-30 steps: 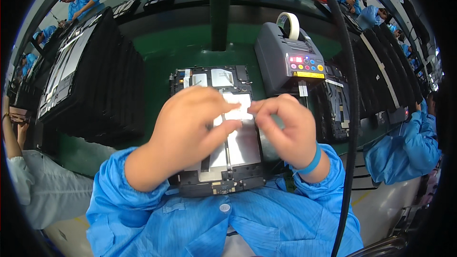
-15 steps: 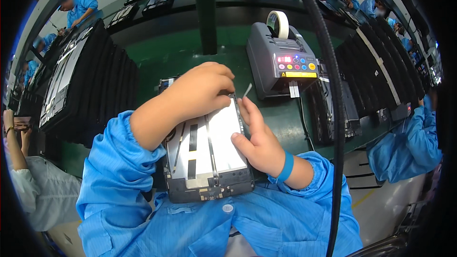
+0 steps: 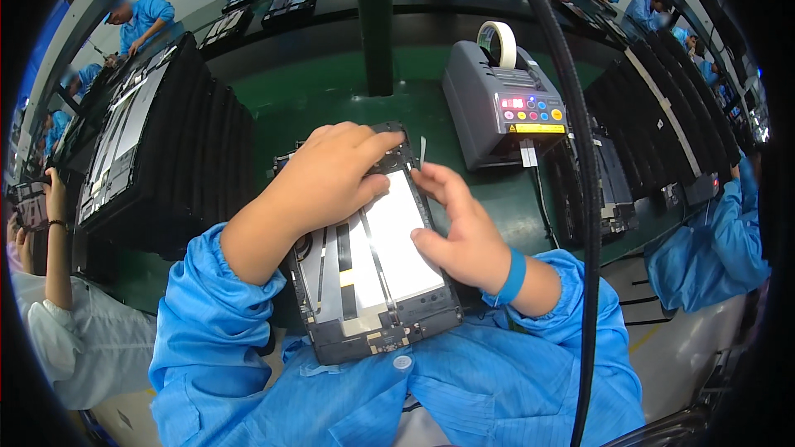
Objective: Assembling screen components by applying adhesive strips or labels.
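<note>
In front of me, tilted against my jacket, is an opened tablet [image 3: 404, 261] with a white panel, dark flat cables and a black lower edge. My left hand [image 3: 335, 167] lies across its upper part, thumb and index finger apart and touching it; the other fingertips are partly hidden. My right hand [image 3: 464, 236] is at the tablet's right edge, thumb over the white panel and fingers along the side. A small pale strip of tape [image 3: 423, 150] sticks up by the right index fingertip; whether it is pinched or just stuck there I cannot tell.
A grey tape dispenser [image 3: 505, 108] with a white tape roll [image 3: 497, 43] stands behind right, a piece of tape poking from its front. Tall stacks of dark trays [image 3: 195, 149] rise at left and right. A black cable [image 3: 571, 116] hangs at right. Co-workers sit around.
My left hand has shifted left and down on the tablet, uncovering its top right corner. The right hand has moved slightly right. The tablet sits a little lower and further right.
</note>
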A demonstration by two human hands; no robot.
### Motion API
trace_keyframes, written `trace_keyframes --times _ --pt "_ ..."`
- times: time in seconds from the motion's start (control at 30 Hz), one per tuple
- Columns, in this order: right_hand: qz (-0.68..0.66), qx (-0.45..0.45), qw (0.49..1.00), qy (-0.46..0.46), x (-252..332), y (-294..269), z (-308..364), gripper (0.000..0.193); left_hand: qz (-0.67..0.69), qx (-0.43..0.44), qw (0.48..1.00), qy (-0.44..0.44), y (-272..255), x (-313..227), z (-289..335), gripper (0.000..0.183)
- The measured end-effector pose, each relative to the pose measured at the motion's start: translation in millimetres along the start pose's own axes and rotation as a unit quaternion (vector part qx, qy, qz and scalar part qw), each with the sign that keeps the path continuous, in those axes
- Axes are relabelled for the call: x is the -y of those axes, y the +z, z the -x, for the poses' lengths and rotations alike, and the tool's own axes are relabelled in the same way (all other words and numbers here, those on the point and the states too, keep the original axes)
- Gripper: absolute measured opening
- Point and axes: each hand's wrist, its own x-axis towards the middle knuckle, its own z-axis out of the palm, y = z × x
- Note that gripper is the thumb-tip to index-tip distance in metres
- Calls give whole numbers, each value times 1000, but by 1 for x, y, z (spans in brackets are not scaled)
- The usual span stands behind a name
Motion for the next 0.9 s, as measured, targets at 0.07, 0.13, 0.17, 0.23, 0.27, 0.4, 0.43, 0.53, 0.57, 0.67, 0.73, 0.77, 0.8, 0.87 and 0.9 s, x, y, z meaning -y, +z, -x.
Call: trace_keyframes --times 0.07,0.13,0.17,0.23,0.27,0.4,0.43,0.53,0.57,0.67,0.73,0.77,0.8,0.87,0.9 --pt "17 -8 1000 10 2 -7 -8 66 -19 26 999 8 1 -1 -4 25" --pt "42 -37 998 -7 1 -14 -18 62 -37 51 998 16 -1 0 -5 26" --pt "35 -54 998 -12 3 -17 -23 59 -45 62 997 11 -4 0 -4 27" --pt "91 -90 990 -63 -9 -21 -36 55 -51 75 996 8 -6 3 1 28" --pt "91 -91 990 -61 -9 -22 -43 55 -53 48 997 11 -5 6 6 26" --pt "89 -69 993 -27 -8 -14 -82 49 -56 -2 998 10 -2 10 15 26" --pt "93 -56 994 -15 -10 -12 -91 46 -55 -1 998 10 -2 11 15 26" --pt "21 -20 999 20 -24 -12 -105 54 -31 16 999 -5 -4 12 15 28" --pt "-5 -1 999 38 -26 -13 -107 57 -43 12 999 -5 -4 12 16 28" --pt "-20 25 998 60 -21 -18 -108 59 -70 -1 998 -5 -5 12 17 29" --pt "-23 25 997 70 -17 -19 -108 57 -86 -9 996 -1 -3 12 18 29" --pt "56 14 998 15 -15 -22 -108 46 -96 -22 995 -4 0 12 19 28" --pt "135 3 990 -41 -12 -25 -107 35 -106 -36 994 -7 1 13 19 27" --pt "156 59 984 -67 4 -36 -107 23 -90 -27 995 -18 1 15 21 27" --pt "177 115 973 -94 15 -40 -108 10 -74 -18 997 -30 1 16 22 26"
